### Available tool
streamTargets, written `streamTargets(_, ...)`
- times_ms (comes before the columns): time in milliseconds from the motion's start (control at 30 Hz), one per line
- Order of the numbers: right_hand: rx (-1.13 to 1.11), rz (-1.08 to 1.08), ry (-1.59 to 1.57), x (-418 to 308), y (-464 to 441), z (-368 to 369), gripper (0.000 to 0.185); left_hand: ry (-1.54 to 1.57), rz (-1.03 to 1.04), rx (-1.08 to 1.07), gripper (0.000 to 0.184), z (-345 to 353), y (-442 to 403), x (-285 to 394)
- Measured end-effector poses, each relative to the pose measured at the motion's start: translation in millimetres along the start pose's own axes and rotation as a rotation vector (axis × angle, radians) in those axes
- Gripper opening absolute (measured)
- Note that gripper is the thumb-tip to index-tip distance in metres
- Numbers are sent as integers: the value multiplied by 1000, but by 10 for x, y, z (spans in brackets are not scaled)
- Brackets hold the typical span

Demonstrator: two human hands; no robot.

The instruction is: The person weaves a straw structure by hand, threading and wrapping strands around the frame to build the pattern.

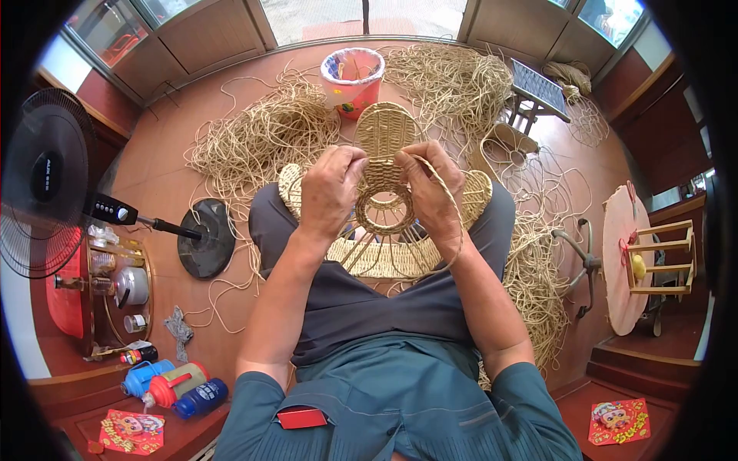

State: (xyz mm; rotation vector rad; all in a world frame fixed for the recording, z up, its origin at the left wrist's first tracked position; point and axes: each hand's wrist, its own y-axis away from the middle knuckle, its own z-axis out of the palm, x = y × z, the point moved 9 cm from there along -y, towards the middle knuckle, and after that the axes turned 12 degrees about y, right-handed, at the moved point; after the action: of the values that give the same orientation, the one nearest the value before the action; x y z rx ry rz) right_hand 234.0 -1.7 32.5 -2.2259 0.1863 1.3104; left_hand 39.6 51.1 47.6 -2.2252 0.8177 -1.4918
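Observation:
A half-woven straw-cord piece [387,132] rests across my lap, with rounded petal-like panels and a ring [384,229] at its middle. Bare spokes fan from the ring to a woven band [380,265] nearest me. My right hand [434,188] pinches a straw cord [459,207] that loops down past the wrist. Opposite it, my left hand [332,188] is closed with thumb and fingertips together at the ring's upper left. What lies between those fingertips is too small to make out.
Loose cord heaps [269,134] spread over the floor, more at the right [538,276]. Ahead stands a lined bucket [355,77]. A fan [46,180] is at left, above bottles [177,384]. At right are an upturned stool [661,257] and a small slatted seat [540,88].

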Motion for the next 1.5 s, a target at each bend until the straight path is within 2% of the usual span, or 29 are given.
streamTargets(67, -2, -23, 35, -45, -34, -17, 10, -47, 64, 12, 11, 41, -18, -51)
streamTargets(167, 6, -59, 26, -111, -123, -28, 13, -189, 40, -2, 13, 83, -40, 27)
streamTargets(467, -69, -99, -104, -455, -345, 144, 16, -267, -155, 51, 24, 203, -112, -108)
streamTargets(567, -76, -78, -28, -434, -324, 133, 17, -193, -244, -31, 17, 261, -84, -166)
streamTargets(767, -38, -238, 215, -341, -182, 101, 25, 87, -319, -80, 31, 299, -14, -286)
streamTargets(867, -5, -307, 322, -313, -164, 95, 29, 65, -303, -84, 30, 308, -29, -343)
streamTargets(967, -12, -297, 350, -306, -166, 110, 32, 112, -399, -143, 31, 323, -56, -290)
streamTargets(1067, -25, -281, 351, -324, -161, 138, 35, 290, -644, -205, 34, 446, -3, -353)
streamTargets(1200, -27, -296, 374, -330, -151, 153, 37, 317, -595, -166, 30, 494, 31, -382)
streamTargets(1367, -65, -206, 296, -288, -172, 139, 37, 496, -541, -64, 23, 582, 103, -445)
streamTargets(1500, -77, -157, 308, -277, -197, 168, 38, 482, -544, -75, 21, 606, 110, -463)
